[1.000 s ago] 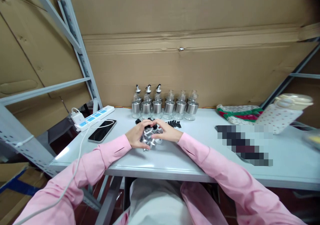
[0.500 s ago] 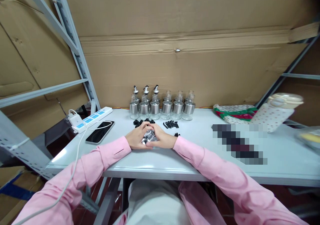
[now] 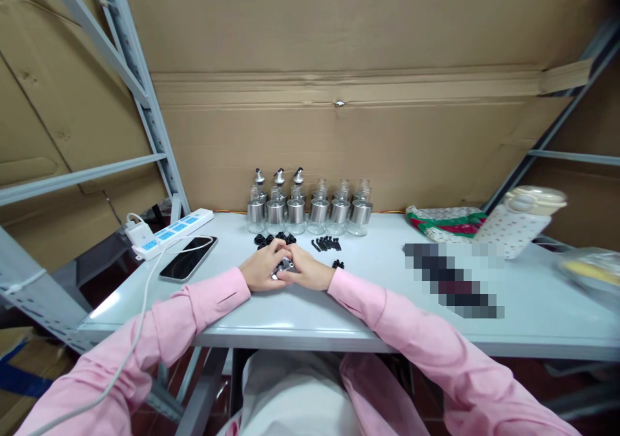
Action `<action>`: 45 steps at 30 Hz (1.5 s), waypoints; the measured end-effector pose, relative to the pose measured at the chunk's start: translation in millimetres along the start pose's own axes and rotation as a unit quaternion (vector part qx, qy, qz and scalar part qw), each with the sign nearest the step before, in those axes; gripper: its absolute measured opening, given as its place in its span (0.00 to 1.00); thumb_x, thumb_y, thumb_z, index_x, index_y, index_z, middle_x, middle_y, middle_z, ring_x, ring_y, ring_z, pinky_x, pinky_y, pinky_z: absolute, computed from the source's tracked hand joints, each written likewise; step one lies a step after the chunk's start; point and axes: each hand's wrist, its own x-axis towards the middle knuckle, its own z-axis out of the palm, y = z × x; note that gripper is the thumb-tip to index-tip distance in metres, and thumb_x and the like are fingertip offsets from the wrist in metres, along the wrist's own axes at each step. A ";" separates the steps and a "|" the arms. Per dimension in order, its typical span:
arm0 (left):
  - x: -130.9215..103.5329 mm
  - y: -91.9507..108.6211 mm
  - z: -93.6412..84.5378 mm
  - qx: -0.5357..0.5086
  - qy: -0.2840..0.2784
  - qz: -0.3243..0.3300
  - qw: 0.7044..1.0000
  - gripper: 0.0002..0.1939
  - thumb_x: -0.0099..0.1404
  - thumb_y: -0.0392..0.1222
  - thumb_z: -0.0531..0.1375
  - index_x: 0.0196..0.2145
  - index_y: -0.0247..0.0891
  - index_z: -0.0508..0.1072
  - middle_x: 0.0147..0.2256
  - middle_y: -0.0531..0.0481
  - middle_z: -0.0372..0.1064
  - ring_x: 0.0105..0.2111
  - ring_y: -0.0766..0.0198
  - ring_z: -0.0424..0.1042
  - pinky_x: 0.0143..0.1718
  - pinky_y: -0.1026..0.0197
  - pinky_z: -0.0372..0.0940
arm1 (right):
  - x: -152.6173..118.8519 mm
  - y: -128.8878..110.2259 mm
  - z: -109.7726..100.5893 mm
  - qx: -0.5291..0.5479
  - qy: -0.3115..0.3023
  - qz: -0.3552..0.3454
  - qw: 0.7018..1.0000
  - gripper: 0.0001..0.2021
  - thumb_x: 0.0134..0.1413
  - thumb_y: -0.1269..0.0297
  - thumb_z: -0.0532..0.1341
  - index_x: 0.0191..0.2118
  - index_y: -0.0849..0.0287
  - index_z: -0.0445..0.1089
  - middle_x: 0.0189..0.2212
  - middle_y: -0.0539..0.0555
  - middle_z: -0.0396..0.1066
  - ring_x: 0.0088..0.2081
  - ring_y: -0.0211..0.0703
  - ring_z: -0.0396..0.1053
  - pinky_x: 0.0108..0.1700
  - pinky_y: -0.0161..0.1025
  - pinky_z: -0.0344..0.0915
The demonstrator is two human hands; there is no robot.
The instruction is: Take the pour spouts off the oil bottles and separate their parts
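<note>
From where I stand, the person in pink sleeves has both forearms over the pale grey, smooth-topped counter (image 3: 339,320). The left hand (image 3: 261,270) and right hand (image 3: 312,271) meet in a ring, their fingers bent inward and touching at the far side. Inside that ring, between the fingers, lies a cluster of small shiny silver metal pieces (image 3: 283,266), mostly hidden; I cannot tell whether either hand's fingers pinch any of them or only fence them in.

Just beyond the left fingers sits a group of black rounded caps (image 3: 276,237). Beyond the right fingers and a little to the right lies a row of thin black levers (image 3: 327,243), and nearer, just past the right wrist, a small clump of little black pieces (image 3: 338,265).

Farther beyond the fingers, clear glass bottles with brushed-metal bands (image 3: 296,211) stand upright in two rows; three at the back left carry silver spouts with black tips (image 3: 279,176). Left of the fingers, well apart, are a dark-screened phone (image 3: 186,260) and a long white power strip with blue sockets (image 3: 177,230). Far to their right stands a white spotted tumbler with a cream lid (image 3: 520,226).
</note>
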 end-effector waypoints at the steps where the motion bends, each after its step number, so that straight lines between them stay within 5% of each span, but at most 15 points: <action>1: 0.2 0.2 -1.4 -0.005 0.001 0.000 1.000 0.25 0.52 0.50 0.61 0.44 0.35 0.62 0.44 0.42 0.54 0.43 0.57 0.63 0.45 0.54 0.64 | -0.1 -0.8 -0.5 0.001 0.000 0.006 1.000 0.21 0.53 0.53 0.57 0.46 0.63 0.56 0.44 0.62 0.58 0.47 0.52 0.58 0.48 0.54 0.58; 8: -0.2 -5.1 -5.7 -0.015 0.037 0.012 0.999 0.36 0.50 0.66 0.57 0.48 0.36 0.59 0.45 0.39 0.57 0.46 0.52 0.61 0.46 0.49 0.60 | -0.3 -3.2 -6.2 0.021 0.037 -0.035 0.998 0.23 0.52 0.51 0.58 0.47 0.61 0.57 0.46 0.62 0.59 0.49 0.51 0.57 0.52 0.52 0.55; 12: 0.1 -3.8 -9.4 -0.004 0.101 0.041 0.994 0.37 0.54 0.68 0.52 0.51 0.36 0.56 0.46 0.39 0.57 0.47 0.51 0.60 0.48 0.48 0.56 | -1.2 -10.6 -14.9 0.053 0.075 -0.068 0.993 0.17 0.53 0.58 0.56 0.47 0.60 0.57 0.46 0.61 0.60 0.49 0.50 0.58 0.53 0.51 0.55; 15: 5.8 12.6 -17.9 0.007 0.159 0.072 0.985 0.31 0.60 0.63 0.48 0.52 0.38 0.56 0.48 0.40 0.57 0.49 0.52 0.59 0.50 0.50 0.55 | -5.1 -22.3 -25.8 0.092 0.203 -0.104 0.969 0.07 0.50 0.71 0.50 0.36 0.58 0.61 0.41 0.58 0.62 0.45 0.46 0.61 0.49 0.46 0.58; 18: 17.6 39.6 -25.9 0.023 0.214 0.123 0.969 0.24 0.64 0.57 0.45 0.52 0.39 0.56 0.48 0.40 0.56 0.50 0.52 0.58 0.50 0.49 0.55 | -12.8 -35.5 -37.5 0.087 0.327 -0.151 0.929 0.10 0.45 0.77 0.46 0.20 0.57 0.53 0.22 0.50 0.59 0.27 0.37 0.61 0.33 0.35 0.59; 22: 33.5 60.3 -29.2 0.029 0.301 0.176 0.937 0.13 0.66 0.41 0.45 0.46 0.39 0.61 0.45 0.41 0.56 0.51 0.54 0.58 0.48 0.50 0.58 | -19.7 -43.7 -51.0 0.013 0.333 -0.241 0.912 0.12 0.45 0.78 0.46 0.17 0.57 0.49 0.14 0.44 0.48 0.17 0.31 0.48 0.23 0.31 0.47; 25: 36.8 50.7 -31.0 0.065 0.326 0.217 0.918 0.12 0.66 0.34 0.43 0.33 0.38 0.65 0.37 0.45 0.63 0.42 0.61 0.64 0.42 0.56 0.60 | -12.6 -38.5 -64.1 -0.020 0.304 -0.261 0.916 0.10 0.39 0.79 0.44 0.17 0.57 0.48 0.14 0.44 0.47 0.17 0.31 0.46 0.22 0.30 0.46; 30: 26.1 17.3 -38.4 0.132 0.266 0.195 0.935 0.22 0.68 0.36 0.40 0.16 0.37 0.54 0.15 0.53 0.51 0.18 0.68 0.52 0.22 0.62 0.48 | 26.3 -16.4 -100.4 -0.062 0.275 -0.184 0.942 0.06 0.31 0.75 0.43 0.16 0.57 0.48 0.13 0.45 0.48 0.18 0.31 0.48 0.23 0.29 0.47; 34: 17.6 1.2 -37.5 0.106 0.223 0.192 0.950 0.23 0.68 0.38 0.38 0.16 0.38 0.53 0.14 0.54 0.52 0.16 0.68 0.50 0.19 0.63 0.45 | 68.2 3.8 -133.5 -0.134 0.277 -0.045 0.950 0.06 0.33 0.76 0.45 0.16 0.59 0.52 0.15 0.46 0.52 0.21 0.32 0.52 0.27 0.30 0.49; 38: 14.0 -2.8 -32.6 0.092 0.179 0.184 0.962 0.23 0.68 0.38 0.37 0.16 0.38 0.53 0.14 0.54 0.51 0.15 0.69 0.50 0.18 0.65 0.45 | 106.3 19.9 -158.8 -0.208 0.240 0.144 0.937 0.09 0.42 0.76 0.49 0.25 0.61 0.65 0.25 0.52 0.67 0.31 0.38 0.63 0.34 0.31 0.55; 42: 14.0 2.2 -30.6 0.091 0.165 0.185 0.965 0.24 0.68 0.40 0.36 0.15 0.38 0.52 0.14 0.54 0.50 0.15 0.69 0.50 0.18 0.64 0.46 | 137.3 30.1 -170.4 -0.212 0.235 0.236 0.919 0.15 0.54 0.66 0.49 0.42 0.64 0.67 0.40 0.64 0.69 0.41 0.49 0.67 0.40 0.39 0.60; 45: 16.3 9.1 -28.6 0.079 0.181 0.218 0.956 0.24 0.68 0.39 0.35 0.15 0.38 0.51 0.13 0.54 0.49 0.14 0.69 0.49 0.17 0.63 0.45 | 156.2 35.5 -169.0 -0.202 0.205 0.287 0.914 0.20 0.56 0.57 0.52 0.45 0.68 0.68 0.45 0.70 0.67 0.46 0.57 0.67 0.44 0.46 0.61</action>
